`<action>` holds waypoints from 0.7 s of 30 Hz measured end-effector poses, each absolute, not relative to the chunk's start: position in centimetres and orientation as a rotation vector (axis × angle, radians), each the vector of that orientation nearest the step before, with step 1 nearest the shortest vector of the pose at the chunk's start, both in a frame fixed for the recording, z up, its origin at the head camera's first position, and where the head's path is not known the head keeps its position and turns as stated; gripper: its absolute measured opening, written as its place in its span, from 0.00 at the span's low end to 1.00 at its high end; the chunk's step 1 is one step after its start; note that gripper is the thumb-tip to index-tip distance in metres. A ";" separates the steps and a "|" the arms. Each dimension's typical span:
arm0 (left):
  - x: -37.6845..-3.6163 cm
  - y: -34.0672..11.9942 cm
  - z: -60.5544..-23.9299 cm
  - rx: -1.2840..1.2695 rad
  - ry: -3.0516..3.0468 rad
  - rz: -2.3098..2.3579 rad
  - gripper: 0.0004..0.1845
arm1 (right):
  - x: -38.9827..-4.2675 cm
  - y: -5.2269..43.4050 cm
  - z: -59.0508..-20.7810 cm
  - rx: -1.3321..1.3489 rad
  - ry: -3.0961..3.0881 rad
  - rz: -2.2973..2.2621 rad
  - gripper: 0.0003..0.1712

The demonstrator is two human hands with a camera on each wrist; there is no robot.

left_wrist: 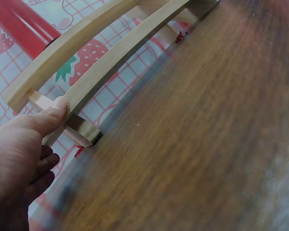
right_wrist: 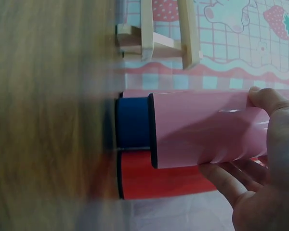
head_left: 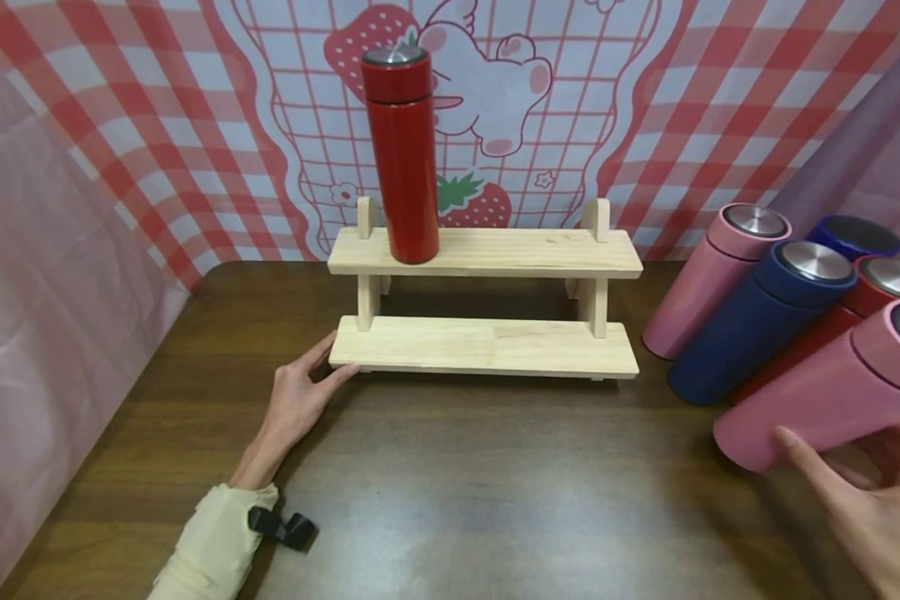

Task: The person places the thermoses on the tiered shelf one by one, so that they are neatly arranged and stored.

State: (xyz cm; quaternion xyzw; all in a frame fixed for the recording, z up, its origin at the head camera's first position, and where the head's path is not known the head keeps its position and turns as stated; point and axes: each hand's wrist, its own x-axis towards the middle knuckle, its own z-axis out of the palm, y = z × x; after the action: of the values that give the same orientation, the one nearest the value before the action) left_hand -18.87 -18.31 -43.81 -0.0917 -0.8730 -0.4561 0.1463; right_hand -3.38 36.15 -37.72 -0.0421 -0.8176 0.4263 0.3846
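Note:
My left hand (head_left: pixel 298 398) holds the left end of a two-tier wooden stand (head_left: pixel 480 346), thumb at the front edge of the lower shelf. In the left wrist view the thumb presses on the shelf (left_wrist: pixel 106 67) and the other fingers are partly hidden behind it. My right hand (head_left: pixel 873 508) grips a pink thermos flask (head_left: pixel 810 404) around its body, thumb on one side and fingers on the other. In the right wrist view this flask's dark base is raised off the table, in front of the others. A red flask (head_left: pixel 405 167) stands upright on the upper shelf, towards its left.
At the right stand another pink flask (head_left: pixel 708 279), a dark blue flask (head_left: pixel 757 325), a red flask (head_left: pixel 802 350) and a blue-lidded one (head_left: pixel 855 233), close together. The brown wooden table (head_left: pixel 450 475) backs onto a checked strawberry-print cloth (head_left: pixel 480 179). Pinkish curtains (head_left: pixel 60 275) hang at the sides.

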 end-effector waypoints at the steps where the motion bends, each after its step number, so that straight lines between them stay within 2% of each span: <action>1: -18.9 -18.3 -43.8 -0.264 -2.514 -1.312 0.35 | -3.5 36.0 -37.7 -0.097 -2.084 1.087 0.39; 21: -18.9 -18.3 -43.7 -0.259 -2.532 -1.318 0.36 | -5.3 33.5 -36.8 0.069 -1.880 1.359 0.37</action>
State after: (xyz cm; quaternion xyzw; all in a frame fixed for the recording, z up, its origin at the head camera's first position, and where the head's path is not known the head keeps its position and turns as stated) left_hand -18.88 -18.26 -43.75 -0.0896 -0.8749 -0.4557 0.1373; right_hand -5.29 33.54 -36.82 0.0272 -0.7427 0.5371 0.3989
